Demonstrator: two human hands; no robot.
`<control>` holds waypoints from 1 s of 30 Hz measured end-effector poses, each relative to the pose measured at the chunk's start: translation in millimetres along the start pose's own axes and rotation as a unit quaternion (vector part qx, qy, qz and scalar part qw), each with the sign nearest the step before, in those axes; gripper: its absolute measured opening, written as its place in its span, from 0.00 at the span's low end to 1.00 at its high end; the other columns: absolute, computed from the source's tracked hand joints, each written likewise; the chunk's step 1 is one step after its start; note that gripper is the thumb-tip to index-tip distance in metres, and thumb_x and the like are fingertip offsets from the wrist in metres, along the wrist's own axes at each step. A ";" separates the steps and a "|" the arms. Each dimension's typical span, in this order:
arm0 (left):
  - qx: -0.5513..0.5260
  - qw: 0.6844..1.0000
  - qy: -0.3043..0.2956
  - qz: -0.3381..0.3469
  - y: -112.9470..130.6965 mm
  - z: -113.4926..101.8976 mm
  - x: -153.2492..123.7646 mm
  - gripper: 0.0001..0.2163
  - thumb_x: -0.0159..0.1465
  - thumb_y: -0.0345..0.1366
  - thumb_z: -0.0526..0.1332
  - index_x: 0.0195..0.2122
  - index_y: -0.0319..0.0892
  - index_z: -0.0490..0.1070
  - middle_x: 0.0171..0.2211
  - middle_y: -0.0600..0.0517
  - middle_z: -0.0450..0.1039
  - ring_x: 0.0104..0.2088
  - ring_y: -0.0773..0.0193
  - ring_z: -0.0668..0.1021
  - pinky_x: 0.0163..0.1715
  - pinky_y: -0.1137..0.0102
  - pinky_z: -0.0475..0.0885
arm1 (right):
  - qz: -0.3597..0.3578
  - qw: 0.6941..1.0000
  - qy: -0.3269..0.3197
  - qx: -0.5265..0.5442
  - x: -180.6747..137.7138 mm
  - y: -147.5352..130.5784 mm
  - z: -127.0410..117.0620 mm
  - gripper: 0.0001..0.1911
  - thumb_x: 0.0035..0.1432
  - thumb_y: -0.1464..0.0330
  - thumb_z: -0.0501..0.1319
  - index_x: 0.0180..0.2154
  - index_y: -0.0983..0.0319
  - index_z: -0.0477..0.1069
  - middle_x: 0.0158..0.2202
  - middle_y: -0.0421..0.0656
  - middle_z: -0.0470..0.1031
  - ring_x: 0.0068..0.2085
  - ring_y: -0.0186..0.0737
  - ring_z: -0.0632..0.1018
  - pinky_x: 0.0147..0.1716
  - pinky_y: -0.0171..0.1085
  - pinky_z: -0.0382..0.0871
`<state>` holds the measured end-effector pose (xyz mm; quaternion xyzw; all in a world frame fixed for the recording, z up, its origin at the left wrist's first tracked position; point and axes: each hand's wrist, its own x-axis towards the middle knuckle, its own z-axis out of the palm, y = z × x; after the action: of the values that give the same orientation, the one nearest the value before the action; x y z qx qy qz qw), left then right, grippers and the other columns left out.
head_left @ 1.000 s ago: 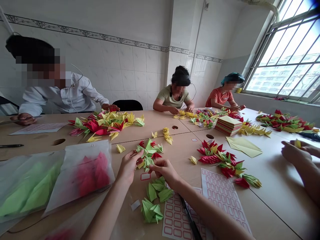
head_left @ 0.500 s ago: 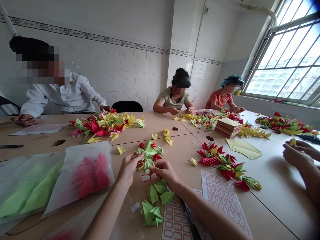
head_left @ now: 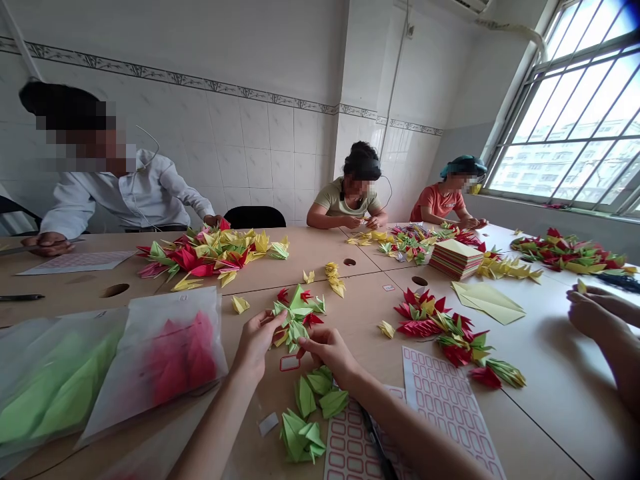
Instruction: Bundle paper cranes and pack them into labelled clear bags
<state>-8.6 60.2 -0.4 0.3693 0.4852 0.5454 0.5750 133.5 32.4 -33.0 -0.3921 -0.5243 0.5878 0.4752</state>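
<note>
In the middle of the head view, both my hands are at a cluster of folded paper pieces, green with red and some yellow. My left hand [head_left: 259, 339] pinches the left side of a green origami piece [head_left: 295, 328] between thumb and fingers. My right hand [head_left: 327, 350] is closed on its lower right edge, fingertips partly hidden. Small red origami pieces [head_left: 313, 319] poke out around it. Just below lies a pile of loose green origami pieces [head_left: 303, 437]. A red-bordered label [head_left: 289, 363] rests on the table between my wrists.
Label sheets [head_left: 445, 407] and a black pen [head_left: 379, 443] lie under my right forearm. Plastic bags [head_left: 173, 300] of green and red paper stand left. Beyond are origami heaps [head_left: 220, 250] and a paper stack [head_left: 456, 259]. Several people sit around; another person's hands [head_left: 597, 310] are at right.
The view has tipped up slightly. My hands stay at the green origami piece, with only small finger shifts.
</note>
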 end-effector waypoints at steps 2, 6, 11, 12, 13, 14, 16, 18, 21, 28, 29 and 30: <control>0.002 1.000 -0.010 -0.006 -0.8 -0.3 -0.6 0.14 0.40 0.38 0.70 0.22 0.38 0.67 0.24 0.55 0.69 0.25 0.71 0.71 0.27 0.75 0.68 | -0.001 1.000 0.001 0.003 0.0 -0.8 0.9 0.19 0.44 0.55 0.64 0.21 0.66 0.71 0.15 0.36 0.64 0.17 0.24 0.54 0.17 0.31 0.42; 0.010 0.999 -0.043 -0.025 -1.5 -1.1 -1.2 0.14 0.41 0.37 0.71 0.24 0.37 0.69 0.25 0.54 0.70 0.25 0.70 0.72 0.26 0.75 0.68 | -0.005 1.000 -0.007 0.009 -0.3 -0.7 1.6 0.19 0.45 0.55 0.64 0.22 0.66 0.71 0.17 0.37 0.67 0.17 0.24 0.54 0.17 0.31 0.42; -0.004 0.999 -0.045 -0.022 1.8 -3.5 0.2 0.14 0.41 0.38 0.71 0.24 0.38 0.69 0.25 0.55 0.70 0.25 0.71 0.71 0.27 0.75 0.68 | -0.010 1.000 -0.009 0.009 1.6 4.1 -0.3 0.18 0.47 0.56 0.63 0.21 0.66 0.69 0.19 0.38 0.68 0.18 0.24 0.55 0.18 0.31 0.43; -0.007 0.999 -0.046 -0.021 2.4 -3.8 0.5 0.14 0.41 0.38 0.71 0.24 0.38 0.69 0.25 0.55 0.70 0.26 0.71 0.71 0.28 0.75 0.68 | -0.010 1.000 -0.007 0.010 1.9 4.8 -0.7 0.18 0.47 0.56 0.63 0.21 0.66 0.68 0.19 0.38 0.69 0.18 0.24 0.55 0.18 0.31 0.44; -0.009 0.999 -0.046 -0.021 2.8 -3.9 0.9 0.14 0.42 0.38 0.71 0.24 0.38 0.69 0.26 0.55 0.70 0.26 0.71 0.71 0.28 0.75 0.68 | -0.009 1.000 -0.004 0.010 2.1 5.0 -0.9 0.19 0.47 0.56 0.63 0.21 0.66 0.67 0.19 0.38 0.68 0.18 0.24 0.55 0.18 0.31 0.44; -0.010 0.999 -0.047 -0.023 3.0 -3.9 1.1 0.14 0.42 0.38 0.71 0.25 0.38 0.69 0.26 0.55 0.70 0.26 0.71 0.71 0.28 0.75 0.69 | -0.007 1.000 -0.001 0.009 2.1 4.7 -1.0 0.19 0.46 0.56 0.64 0.21 0.66 0.67 0.19 0.37 0.67 0.18 0.24 0.55 0.18 0.31 0.44; -0.011 0.998 -0.047 -0.028 3.2 -3.4 1.3 0.14 0.41 0.37 0.71 0.25 0.37 0.69 0.26 0.54 0.70 0.26 0.70 0.72 0.28 0.75 0.69 | -0.005 1.000 0.002 0.008 1.5 3.2 -0.7 0.20 0.45 0.55 0.64 0.20 0.66 0.67 0.17 0.35 0.63 0.18 0.24 0.55 0.18 0.30 0.44; -0.011 0.998 -0.044 -0.030 3.3 -2.8 1.0 0.14 0.41 0.37 0.71 0.25 0.38 0.69 0.26 0.54 0.70 0.26 0.70 0.72 0.27 0.75 0.68 | -0.003 1.000 0.002 0.008 0.5 1.3 0.1 0.20 0.45 0.54 0.64 0.20 0.66 0.68 0.16 0.34 0.60 0.18 0.24 0.55 0.18 0.30 0.44; -0.009 0.999 -0.043 -0.027 3.4 -2.7 -0.2 0.14 0.42 0.38 0.71 0.25 0.38 0.69 0.26 0.55 0.70 0.26 0.71 0.71 0.27 0.75 0.68 | -0.002 1.000 -0.002 0.002 -0.3 0.4 1.1 0.20 0.45 0.54 0.64 0.21 0.67 0.69 0.16 0.35 0.61 0.18 0.24 0.55 0.18 0.31 0.43; 0.016 0.997 -0.071 -0.031 0.3 -1.1 -2.2 0.15 0.42 0.40 0.70 0.27 0.37 0.71 0.27 0.52 0.72 0.27 0.67 0.73 0.28 0.73 0.68 | -0.003 1.000 -0.005 0.011 2.2 6.8 0.5 0.19 0.47 0.56 0.63 0.23 0.66 0.69 0.20 0.39 0.70 0.18 0.23 0.56 0.17 0.30 0.46; 0.018 0.997 -0.071 -0.030 0.1 -0.9 -2.0 0.15 0.42 0.40 0.70 0.28 0.37 0.71 0.27 0.52 0.72 0.27 0.67 0.73 0.28 0.73 0.68 | -0.001 1.000 -0.006 0.012 2.5 7.4 0.4 0.19 0.47 0.56 0.63 0.23 0.66 0.69 0.21 0.40 0.71 0.18 0.24 0.57 0.17 0.30 0.46; 0.020 0.997 -0.072 -0.030 0.0 -0.9 -1.7 0.16 0.42 0.40 0.70 0.28 0.37 0.71 0.27 0.52 0.73 0.27 0.67 0.74 0.28 0.72 0.68 | 0.001 1.000 -0.006 0.010 2.7 7.6 0.3 0.19 0.47 0.55 0.63 0.22 0.66 0.69 0.21 0.40 0.71 0.18 0.24 0.57 0.17 0.30 0.46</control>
<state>-9.3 58.4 -0.3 0.4042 0.4638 0.4904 0.6173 131.5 34.9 -40.4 -0.3846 -0.5209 0.5953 0.4757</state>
